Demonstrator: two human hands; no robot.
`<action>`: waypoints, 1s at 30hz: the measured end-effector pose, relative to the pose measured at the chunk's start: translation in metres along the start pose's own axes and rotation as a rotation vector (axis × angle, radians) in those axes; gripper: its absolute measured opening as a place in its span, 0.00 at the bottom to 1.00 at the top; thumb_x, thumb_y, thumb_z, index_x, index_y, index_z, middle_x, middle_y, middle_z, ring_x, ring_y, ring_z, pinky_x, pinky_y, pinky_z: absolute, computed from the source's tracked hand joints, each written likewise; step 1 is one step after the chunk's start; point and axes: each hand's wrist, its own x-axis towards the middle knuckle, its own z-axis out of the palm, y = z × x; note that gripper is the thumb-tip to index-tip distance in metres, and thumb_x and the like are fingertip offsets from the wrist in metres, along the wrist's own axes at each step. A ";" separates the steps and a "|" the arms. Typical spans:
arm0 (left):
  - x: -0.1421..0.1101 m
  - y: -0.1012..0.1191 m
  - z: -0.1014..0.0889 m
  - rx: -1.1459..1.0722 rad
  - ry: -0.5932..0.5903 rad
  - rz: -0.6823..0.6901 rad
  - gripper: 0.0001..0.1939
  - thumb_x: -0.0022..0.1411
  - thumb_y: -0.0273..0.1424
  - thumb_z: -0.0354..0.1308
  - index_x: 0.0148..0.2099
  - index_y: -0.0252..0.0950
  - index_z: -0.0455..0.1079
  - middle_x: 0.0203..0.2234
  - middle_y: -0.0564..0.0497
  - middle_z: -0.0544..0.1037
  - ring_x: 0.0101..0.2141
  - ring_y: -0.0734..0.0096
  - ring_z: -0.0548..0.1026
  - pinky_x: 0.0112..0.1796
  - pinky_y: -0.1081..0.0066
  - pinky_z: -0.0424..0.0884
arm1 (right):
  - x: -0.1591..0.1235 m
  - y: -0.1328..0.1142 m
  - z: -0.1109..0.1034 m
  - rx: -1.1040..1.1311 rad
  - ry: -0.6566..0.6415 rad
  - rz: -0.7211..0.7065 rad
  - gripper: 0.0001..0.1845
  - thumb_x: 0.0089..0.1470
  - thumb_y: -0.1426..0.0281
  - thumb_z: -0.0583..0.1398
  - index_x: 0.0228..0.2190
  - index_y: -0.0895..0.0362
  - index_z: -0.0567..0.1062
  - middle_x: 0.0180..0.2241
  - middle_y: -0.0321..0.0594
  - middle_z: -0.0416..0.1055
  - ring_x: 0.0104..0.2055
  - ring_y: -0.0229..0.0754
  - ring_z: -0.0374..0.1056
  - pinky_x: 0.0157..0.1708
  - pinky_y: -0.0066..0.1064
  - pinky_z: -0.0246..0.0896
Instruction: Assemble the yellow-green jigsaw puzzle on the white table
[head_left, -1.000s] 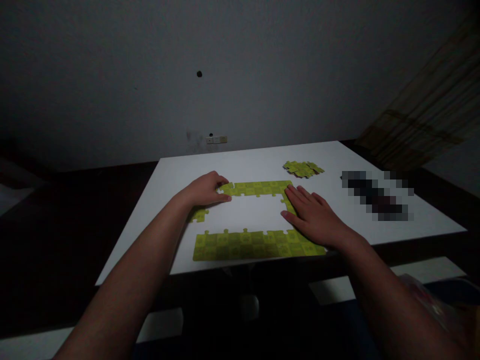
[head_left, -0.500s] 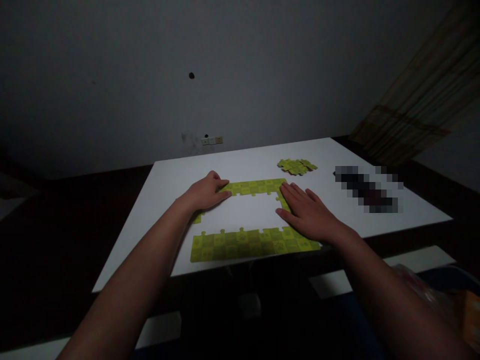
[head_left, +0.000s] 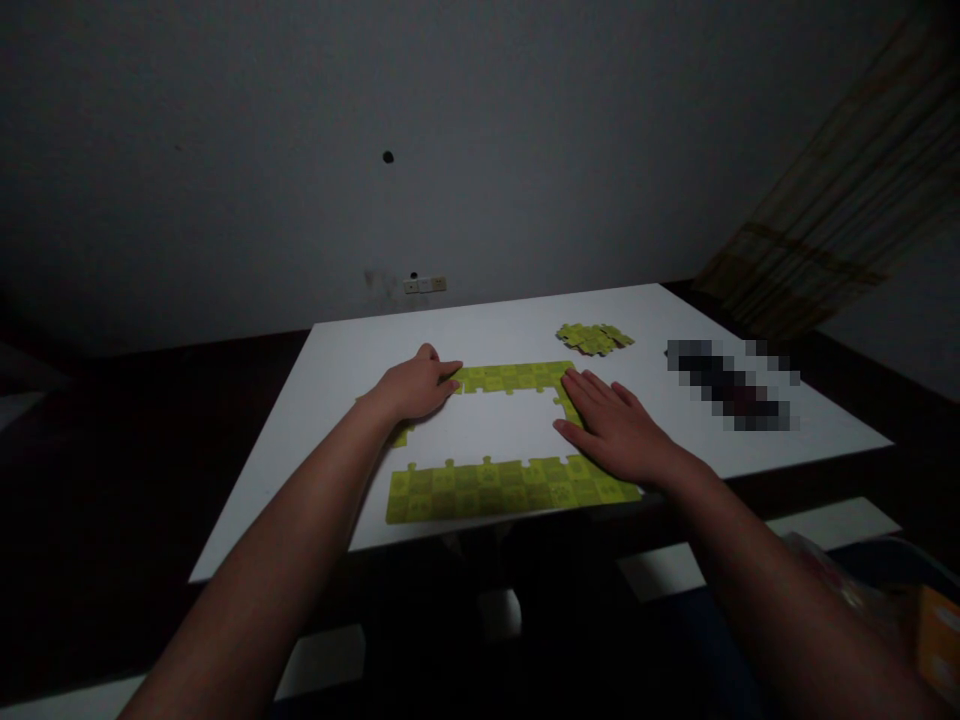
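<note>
The puzzle (head_left: 480,488) on the worktop (head_left: 480,325) now looks more tightly joined along its far edge (head_left: 514,377); whether the left hand (head_left: 416,388) grips I cannot tell, while the right hand (head_left: 621,432) lies flat, thumb apart.

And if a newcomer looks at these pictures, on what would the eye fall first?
Probably on the yellow-green puzzle border, bright on the white table in dim light. The left hand is at the left end of its far strip, while the right hand lies flat over its right side. Next might come the heap of similar pieces beyond the right hand, toward the table's far edge.
</note>
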 end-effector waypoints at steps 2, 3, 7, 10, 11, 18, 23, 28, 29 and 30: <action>0.001 0.001 0.002 0.018 0.017 -0.015 0.34 0.80 0.50 0.48 0.80 0.47 0.70 0.66 0.35 0.73 0.54 0.43 0.81 0.57 0.50 0.77 | 0.000 0.001 0.001 -0.005 0.009 -0.006 0.44 0.77 0.46 0.50 0.84 0.48 0.54 0.83 0.49 0.54 0.84 0.68 0.51 0.79 0.71 0.52; 0.001 0.001 0.002 0.025 0.025 -0.020 0.34 0.81 0.50 0.47 0.80 0.48 0.70 0.65 0.35 0.73 0.54 0.44 0.81 0.56 0.51 0.77 | 0.000 0.001 0.002 -0.006 0.013 -0.009 0.44 0.77 0.46 0.50 0.84 0.49 0.54 0.83 0.49 0.54 0.85 0.68 0.51 0.80 0.71 0.52; 0.000 0.004 0.002 0.046 0.023 -0.032 0.34 0.81 0.51 0.47 0.80 0.49 0.70 0.64 0.36 0.73 0.54 0.43 0.82 0.55 0.51 0.78 | 0.000 0.002 0.003 0.006 0.024 -0.014 0.43 0.77 0.46 0.51 0.84 0.48 0.54 0.83 0.49 0.56 0.84 0.68 0.51 0.78 0.73 0.53; 0.000 0.011 0.001 0.083 -0.008 -0.039 0.35 0.82 0.48 0.44 0.82 0.47 0.66 0.66 0.33 0.71 0.54 0.39 0.82 0.54 0.47 0.78 | 0.000 0.002 0.003 0.011 0.022 -0.007 0.43 0.77 0.47 0.51 0.84 0.47 0.55 0.82 0.49 0.58 0.84 0.69 0.52 0.78 0.73 0.52; -0.001 0.013 0.001 0.095 -0.015 -0.041 0.35 0.82 0.48 0.42 0.83 0.46 0.65 0.67 0.32 0.70 0.54 0.38 0.82 0.53 0.46 0.78 | 0.000 0.001 0.003 0.008 0.022 -0.007 0.43 0.77 0.47 0.50 0.83 0.48 0.55 0.82 0.50 0.57 0.84 0.69 0.51 0.78 0.72 0.52; -0.001 0.011 0.002 -0.003 0.053 -0.041 0.33 0.83 0.44 0.43 0.82 0.44 0.66 0.66 0.34 0.71 0.55 0.42 0.82 0.58 0.48 0.77 | -0.001 0.001 0.001 -0.021 0.002 -0.005 0.44 0.78 0.45 0.48 0.84 0.51 0.55 0.84 0.50 0.52 0.85 0.66 0.49 0.80 0.67 0.51; 0.002 -0.017 -0.012 -0.263 0.282 -0.063 0.32 0.79 0.32 0.44 0.78 0.44 0.71 0.64 0.38 0.76 0.63 0.51 0.77 0.64 0.54 0.74 | -0.001 -0.001 0.000 -0.011 0.011 -0.009 0.45 0.78 0.46 0.48 0.84 0.51 0.53 0.83 0.50 0.53 0.85 0.67 0.49 0.80 0.69 0.51; 0.004 -0.033 -0.013 -0.578 0.226 -0.075 0.36 0.69 0.28 0.48 0.76 0.47 0.73 0.63 0.43 0.81 0.54 0.56 0.79 0.51 0.59 0.78 | 0.001 0.000 0.001 -0.001 0.023 0.003 0.44 0.77 0.46 0.50 0.84 0.48 0.54 0.83 0.49 0.54 0.84 0.69 0.51 0.80 0.70 0.52; 0.004 -0.034 -0.011 -0.644 0.202 -0.074 0.37 0.67 0.28 0.50 0.75 0.45 0.74 0.60 0.41 0.82 0.50 0.57 0.79 0.47 0.60 0.78 | 0.001 0.000 0.001 0.002 0.025 0.003 0.44 0.77 0.46 0.51 0.84 0.49 0.54 0.83 0.49 0.54 0.84 0.69 0.51 0.80 0.71 0.52; 0.004 -0.034 -0.009 -0.704 0.182 -0.071 0.37 0.64 0.27 0.52 0.73 0.42 0.75 0.57 0.40 0.83 0.46 0.58 0.79 0.43 0.61 0.76 | 0.002 0.001 0.002 0.007 0.026 0.002 0.45 0.76 0.45 0.51 0.84 0.49 0.55 0.83 0.49 0.54 0.84 0.69 0.51 0.80 0.71 0.52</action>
